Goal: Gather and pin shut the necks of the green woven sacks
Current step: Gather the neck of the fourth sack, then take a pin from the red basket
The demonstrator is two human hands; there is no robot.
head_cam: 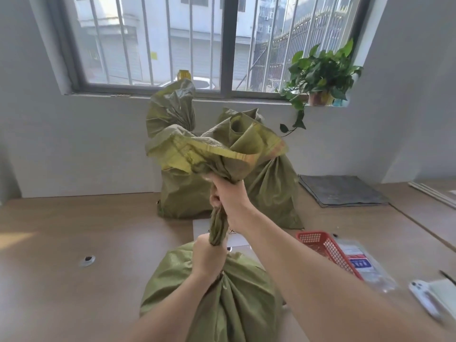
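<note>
One sack neck (218,228) stands gripped, right hand (230,199) above left hand (208,259).

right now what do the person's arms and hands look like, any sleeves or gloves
Left hand and right hand are bare: no gloves, watch or wristband seen. Left forearm and right forearm are bare too, with no sleeve in view.
</note>
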